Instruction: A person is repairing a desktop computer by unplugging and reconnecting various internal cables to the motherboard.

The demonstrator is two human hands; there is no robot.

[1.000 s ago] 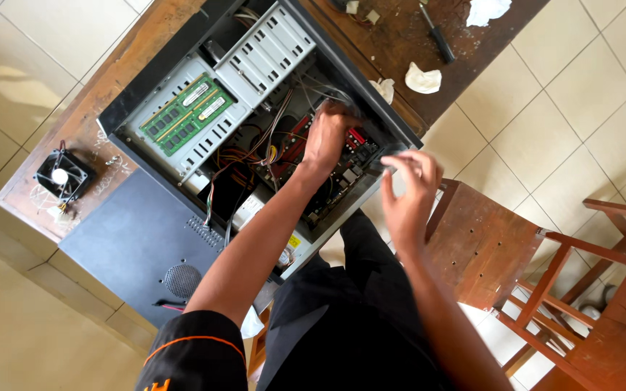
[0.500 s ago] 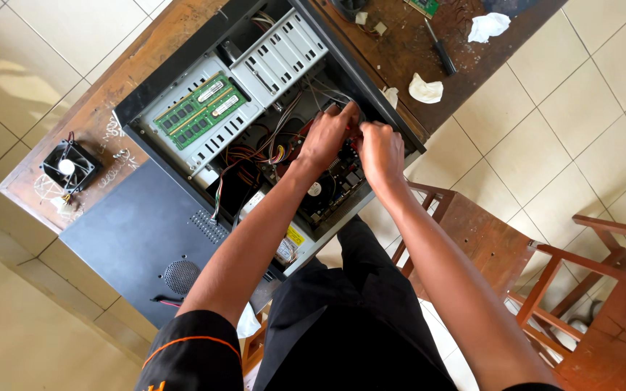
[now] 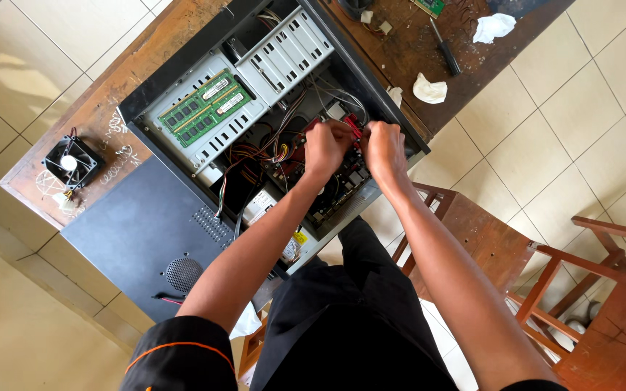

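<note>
Both hands deep in open computer case (image 3: 182,87) on desk (image 3: 96,108). Left hand (image 3: 325,147) + right hand (image 3: 383,147) pinching red cable (image 3: 354,127) over motherboard (image 3: 335,190). Step prob. cable seating; next needs firm, aligned push.

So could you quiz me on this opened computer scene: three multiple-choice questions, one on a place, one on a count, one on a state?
1. Where does the small black cooling fan lie?
A. on the wooden table beside the case
B. on the chair
C. on the floor

2. How many green memory sticks lie on the grey drive cage?
A. one
B. two
C. four

3. The black computer case is:
A. closed
B. open
C. upside down

Answers: 1 A, it sits on the tabletop corner; 2 B, a pair lies together; 3 B, its wiring shows.
</note>
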